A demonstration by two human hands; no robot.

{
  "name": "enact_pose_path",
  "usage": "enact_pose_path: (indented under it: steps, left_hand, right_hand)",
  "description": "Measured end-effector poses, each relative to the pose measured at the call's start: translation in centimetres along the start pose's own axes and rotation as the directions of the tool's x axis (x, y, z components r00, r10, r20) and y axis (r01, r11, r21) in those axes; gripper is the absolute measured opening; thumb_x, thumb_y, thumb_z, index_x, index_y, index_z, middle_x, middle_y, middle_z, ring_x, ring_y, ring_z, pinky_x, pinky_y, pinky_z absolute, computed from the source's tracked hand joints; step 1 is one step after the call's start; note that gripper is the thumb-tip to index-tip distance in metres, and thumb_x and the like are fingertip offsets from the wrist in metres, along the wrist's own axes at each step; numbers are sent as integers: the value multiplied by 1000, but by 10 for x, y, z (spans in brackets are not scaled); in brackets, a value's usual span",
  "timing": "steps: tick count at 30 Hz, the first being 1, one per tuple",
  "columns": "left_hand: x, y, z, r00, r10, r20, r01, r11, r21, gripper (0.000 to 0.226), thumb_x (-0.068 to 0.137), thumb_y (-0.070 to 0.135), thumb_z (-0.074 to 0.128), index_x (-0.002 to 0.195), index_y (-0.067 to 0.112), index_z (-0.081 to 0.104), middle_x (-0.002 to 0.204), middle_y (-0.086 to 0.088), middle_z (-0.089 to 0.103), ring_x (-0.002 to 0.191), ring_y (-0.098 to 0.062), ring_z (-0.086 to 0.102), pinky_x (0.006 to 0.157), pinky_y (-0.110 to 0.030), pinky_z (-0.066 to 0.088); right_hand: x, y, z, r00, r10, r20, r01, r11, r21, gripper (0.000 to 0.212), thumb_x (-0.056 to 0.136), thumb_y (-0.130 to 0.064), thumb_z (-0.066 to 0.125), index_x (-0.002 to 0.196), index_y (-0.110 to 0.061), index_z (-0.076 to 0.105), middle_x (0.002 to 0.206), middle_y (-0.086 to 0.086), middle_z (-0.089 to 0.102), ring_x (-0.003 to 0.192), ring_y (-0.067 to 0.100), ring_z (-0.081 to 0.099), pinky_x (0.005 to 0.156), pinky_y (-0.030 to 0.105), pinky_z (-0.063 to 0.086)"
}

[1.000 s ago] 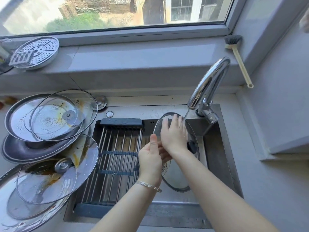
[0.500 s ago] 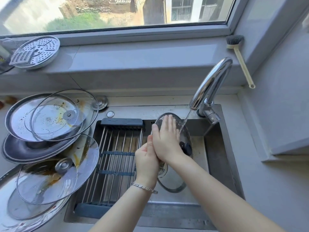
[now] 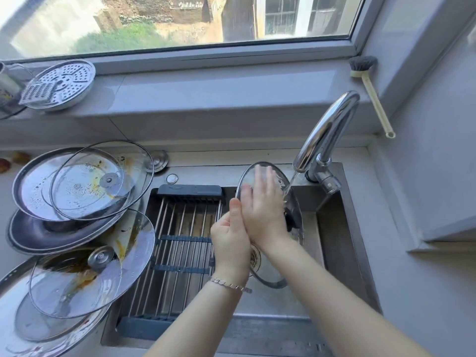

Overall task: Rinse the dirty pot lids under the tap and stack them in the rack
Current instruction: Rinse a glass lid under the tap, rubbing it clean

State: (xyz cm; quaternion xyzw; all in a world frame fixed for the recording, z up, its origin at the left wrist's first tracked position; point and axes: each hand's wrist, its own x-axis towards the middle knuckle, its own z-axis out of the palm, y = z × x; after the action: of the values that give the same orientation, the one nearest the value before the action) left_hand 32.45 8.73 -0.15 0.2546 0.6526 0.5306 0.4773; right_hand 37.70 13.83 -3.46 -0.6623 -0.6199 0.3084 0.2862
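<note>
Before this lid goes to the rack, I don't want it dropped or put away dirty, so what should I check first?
1. Water reaching the glass lid: ok. The stream from the tap lands on its upper right side.
2. Hold on the lid: ok. The left hand grips its edge, and the right hand lies flat against the glass.
3. Lid rinsed clean: cannot tell. The hands cover much of it.
4. Room in the rack: ok. No lid lies on its bars.
5. All lids done: not ok. Stained dirty lids are piled left of the rack.
</note>
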Motion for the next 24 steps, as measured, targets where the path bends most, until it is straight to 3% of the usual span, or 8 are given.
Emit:
enact_pose_path:
  steps: [4,7,10,12,15,17,22,24]
  left_hand:
    - [19,10,-8,981,-184,-59,166,958,-236,46,96,39,40,74,4,61,57,-3,71,56,-12,69,56,-22,56]
    - [27,13,-21,966,-252,-59,210,897,-388,47,97,42,36,83,1,54,60,-9,72,57,-19,71,55,-26,58]
    - [25,10,-26,960,-260,-106,189,877,-441,47,97,43,36,83,1,52,60,-11,71,57,-21,71,54,-29,59]
    - [21,8,-22,954,-263,-142,176,877,-447,47,97,43,37,83,1,53,61,-11,71,58,-21,71,54,-29,59]
    - [18,6,-15,945,-275,-179,163,867,-471,48,96,44,38,84,1,54,70,-14,72,63,-22,72,54,-26,59]
    - [17,8,-13,940,-289,-182,168,856,-489,48,96,45,37,84,2,54,79,-16,70,67,-22,72,56,-26,59]
    - [8,5,-13,945,-238,-224,116,886,-450,49,96,45,37,85,1,54,67,-11,72,64,-22,72,58,-29,60]
    - [8,5,-15,944,-235,-231,112,888,-447,49,96,45,37,85,1,54,64,-9,72,62,-21,72,55,-28,59]
  right_hand:
    - [-51,20,5,850,-525,37,526,843,-113,49,97,-28,27,141,-8,36,149,6,32,142,16,19,117,32,11]
    - [-68,60,1,779,-602,174,623,775,-108,48,101,-35,18,143,-17,29,150,0,27,143,15,17,117,32,12]
    - [-57,66,-5,971,-162,177,169,985,-24,62,95,-55,9,148,-23,6,156,-4,-2,143,5,-9,118,32,0]
    - [-53,56,-6,966,92,240,-72,994,-87,68,93,-56,8,147,-18,-9,153,-1,-23,140,7,-22,117,30,-10]
    - [-76,21,-2,936,-130,328,189,969,-156,84,75,-66,-10,139,-12,-24,141,-4,-37,136,8,-32,113,24,-19]
    - [-81,17,1,938,-155,309,209,966,-150,86,77,-69,-9,139,-10,-23,142,-5,-35,136,7,-31,112,22,-20]
    - [-37,32,-6,930,312,195,-309,950,-47,70,98,-47,20,148,-4,-4,157,11,-11,144,16,-13,115,28,-11]
    - [-43,29,-6,937,295,188,-284,955,-87,69,98,-45,19,148,-3,-5,156,12,-13,144,18,-15,114,28,-12]
